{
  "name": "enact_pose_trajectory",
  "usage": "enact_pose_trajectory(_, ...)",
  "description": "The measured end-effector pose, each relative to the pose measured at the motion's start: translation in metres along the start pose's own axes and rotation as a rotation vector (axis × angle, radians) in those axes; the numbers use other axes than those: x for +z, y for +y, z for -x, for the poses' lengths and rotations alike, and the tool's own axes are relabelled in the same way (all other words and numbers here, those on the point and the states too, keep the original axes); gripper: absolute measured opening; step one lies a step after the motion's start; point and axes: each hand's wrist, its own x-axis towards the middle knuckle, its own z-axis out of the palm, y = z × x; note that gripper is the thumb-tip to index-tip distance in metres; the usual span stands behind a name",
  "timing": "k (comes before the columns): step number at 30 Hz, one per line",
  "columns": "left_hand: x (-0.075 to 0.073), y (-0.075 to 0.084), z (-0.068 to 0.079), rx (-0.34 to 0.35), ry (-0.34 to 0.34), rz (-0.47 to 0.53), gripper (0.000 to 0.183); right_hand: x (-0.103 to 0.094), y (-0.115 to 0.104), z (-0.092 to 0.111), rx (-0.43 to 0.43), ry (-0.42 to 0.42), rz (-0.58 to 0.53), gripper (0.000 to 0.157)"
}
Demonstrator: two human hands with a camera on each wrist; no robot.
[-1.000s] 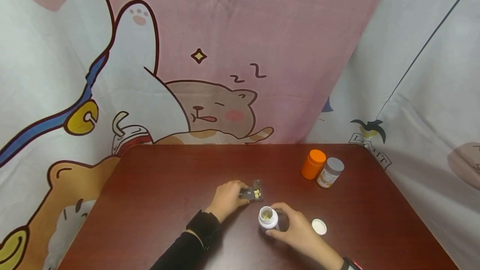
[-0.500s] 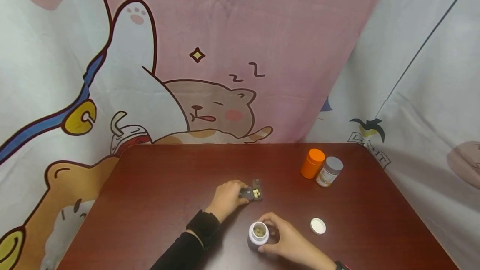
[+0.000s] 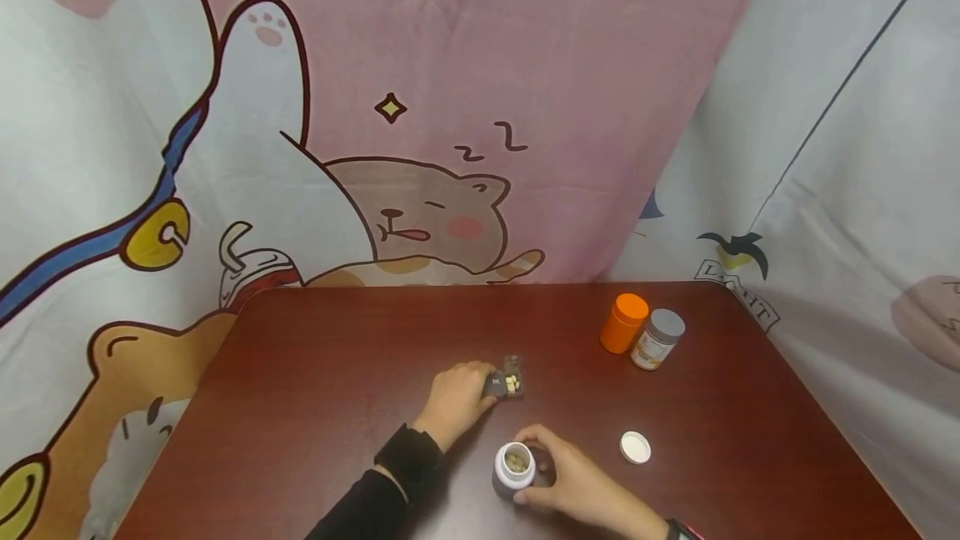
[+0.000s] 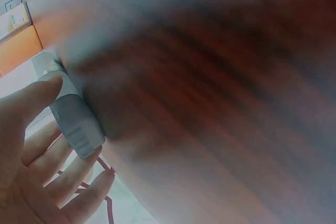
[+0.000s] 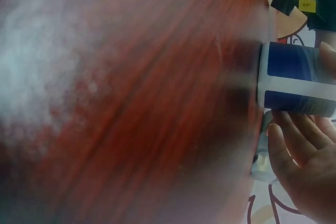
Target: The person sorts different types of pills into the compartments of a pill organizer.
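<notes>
My left hand (image 3: pixel 453 398) holds a small grey pill organizer (image 3: pixel 495 383) on the table, thumb on one side and fingers on the other in the left wrist view. Its end compartment stands with the clear lid (image 3: pixel 512 361) up, and pale yellow tablets (image 3: pixel 512 384) lie inside. Nearer the front, my right hand (image 3: pixel 573 477) grips a white pill bottle (image 3: pixel 504 482) from its right side. Uncapped and upright, the bottle shows tablets (image 3: pixel 516 462) through its mouth. A blue and white label (image 5: pixel 294 61) wraps its side in the right wrist view.
A white cap (image 3: pixel 635 447) lies on the brown table (image 3: pixel 337 357), right of my right hand. Farther back on the right stand an orange bottle (image 3: pixel 624 323) and a grey-lidded jar (image 3: pixel 657 340), side by side. A cartoon-printed cloth (image 3: pixel 585 107) hangs behind the table.
The right hand has brought the bottle left and toward the front edge, then stayed there over the last half second. My left hand has kept its hold on the pill organizer.
</notes>
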Motion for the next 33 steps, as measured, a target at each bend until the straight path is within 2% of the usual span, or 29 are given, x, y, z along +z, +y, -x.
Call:
enact_pose_trajectory(3, -0.002, -0.001, 0.001, 0.011, 0.001, 0.002, 0.037, 0.001, 0.001, 0.001, -0.031, 0.012, 0.059, 0.059)
enact_pose_trajectory(8, -0.013, -0.001, 0.007, -0.004, -0.027, 0.055, 0.054, 0.0, 0.004, 0.006, -0.055, 0.045, 0.215, 0.066)
enact_pose_trajectory(12, -0.025, 0.003, 0.019, -0.066, -0.102, 0.196, 0.063, -0.005, 0.01, 0.017, -0.047, 0.066, 0.274, 0.061)
enact_pose_trajectory(18, -0.035, 0.018, 0.051, -0.103, -0.263, 0.43, 0.073, -0.022, 0.018, 0.035, -0.018, 0.137, 0.379, 0.053)
enact_pose_trajectory(23, -0.035, 0.027, 0.073, -0.133, -0.321, 0.631, 0.083, -0.045, 0.025, 0.045, -0.029, 0.252, 0.488, 0.051)
enact_pose_trajectory(26, -0.032, 0.033, 0.081, -0.146, -0.319, 0.716, 0.087, -0.059, 0.031, 0.05, 0.013, 0.336, 0.542, 0.05)
enact_pose_trajectory(28, -0.03, 0.037, 0.084, -0.165, -0.313, 0.745, 0.086, -0.067, 0.036, 0.053, 0.072, 0.363, 0.55, 0.048)
enact_pose_trajectory(33, -0.023, 0.049, 0.089, -0.184, -0.274, 0.802, 0.083, -0.082, 0.049, 0.058, 0.202, 0.345, 0.56, 0.045)
